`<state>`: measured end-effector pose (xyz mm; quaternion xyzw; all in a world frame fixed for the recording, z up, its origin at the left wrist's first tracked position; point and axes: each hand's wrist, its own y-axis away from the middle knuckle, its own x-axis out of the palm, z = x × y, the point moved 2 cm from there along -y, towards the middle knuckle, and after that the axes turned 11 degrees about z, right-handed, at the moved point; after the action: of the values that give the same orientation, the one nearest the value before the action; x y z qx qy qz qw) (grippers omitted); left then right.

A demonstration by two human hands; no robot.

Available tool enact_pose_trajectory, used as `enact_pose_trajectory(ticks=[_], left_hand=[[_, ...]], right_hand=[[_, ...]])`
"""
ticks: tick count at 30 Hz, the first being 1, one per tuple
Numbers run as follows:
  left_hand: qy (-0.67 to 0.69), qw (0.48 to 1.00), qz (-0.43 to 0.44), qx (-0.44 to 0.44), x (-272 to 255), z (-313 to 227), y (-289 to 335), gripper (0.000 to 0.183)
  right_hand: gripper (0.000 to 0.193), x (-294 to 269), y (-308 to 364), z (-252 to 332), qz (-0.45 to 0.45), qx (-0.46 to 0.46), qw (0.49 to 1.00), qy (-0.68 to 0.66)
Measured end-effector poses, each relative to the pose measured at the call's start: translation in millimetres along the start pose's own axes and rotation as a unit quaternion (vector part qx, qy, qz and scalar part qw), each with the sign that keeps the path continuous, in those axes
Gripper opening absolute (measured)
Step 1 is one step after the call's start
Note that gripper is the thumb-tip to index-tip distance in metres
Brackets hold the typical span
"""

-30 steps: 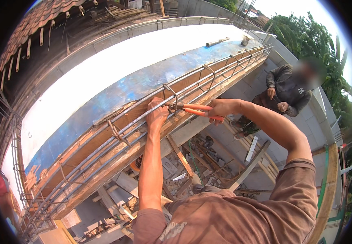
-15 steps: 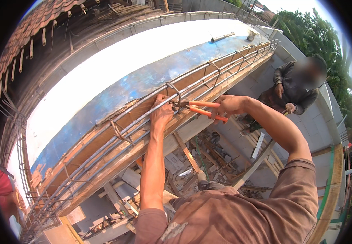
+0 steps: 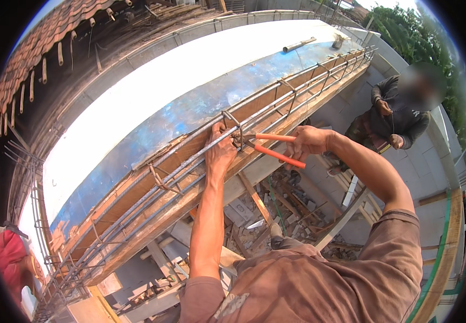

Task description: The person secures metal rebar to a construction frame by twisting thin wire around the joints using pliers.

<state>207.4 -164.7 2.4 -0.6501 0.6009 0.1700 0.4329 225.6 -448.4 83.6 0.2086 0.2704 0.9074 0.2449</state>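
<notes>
My right hand [image 3: 309, 143] is closed on the orange handles of a pair of pincers [image 3: 277, 154], which stand spread apart. The pincers' dark jaws meet a steel stirrup [image 3: 235, 128] on the rebar cage [image 3: 190, 160]. Reaching in from below, my left hand [image 3: 221, 153] is beside the jaws, its fingers curled in among the bars by the stirrup. What its fingertips pinch is hidden. The cage lies along a long wooden formwork trough [image 3: 194, 141].
A blue and white sheet [image 3: 163, 107] lies beyond the formwork. At right a co-worker [image 3: 400, 116] handles something thin; another person in red [image 3: 12, 258] is at the left edge. Timber props [image 3: 255, 198] and rubble [image 3: 297, 204] lie below. A bamboo piece [image 3: 299, 44] rests on the sheet.
The view has shifted slightly. The pincers' handles look a little wider apart, and their jaws stay at the stirrup. The co-worker at right has raised their hands a little.
</notes>
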Motion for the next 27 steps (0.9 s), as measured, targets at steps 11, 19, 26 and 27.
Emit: enact_pose_trajectory(ticks=[11, 19, 26, 27], left_hand=[[-0.013, 1.000, 0.007, -0.014, -2.4, -1.1, 4.2, 0.016], [-0.027, 0.999, 0.019, -0.006, -2.4, -4.8, 2.8, 0.021], [-0.034, 0.998, 0.046, -0.025, -4.9, -9.7, -0.9, 0.028], [-0.008, 0.997, 0.058, -0.042, -7.0, -16.4, -1.1, 0.028]], right_hand=[[0.009, 38.6, 2.5, -14.9, -0.115, -0.019, 0.991, 0.057], [0.015, 51.7, 43.9, -8.3, -0.248, -0.016, 0.964, 0.097], [0.015, 40.7, 20.4, -84.7, -0.270, -0.201, 0.941, 0.003], [0.012, 45.3, 12.1, -94.4, -0.292, -0.242, 0.925, -0.018]])
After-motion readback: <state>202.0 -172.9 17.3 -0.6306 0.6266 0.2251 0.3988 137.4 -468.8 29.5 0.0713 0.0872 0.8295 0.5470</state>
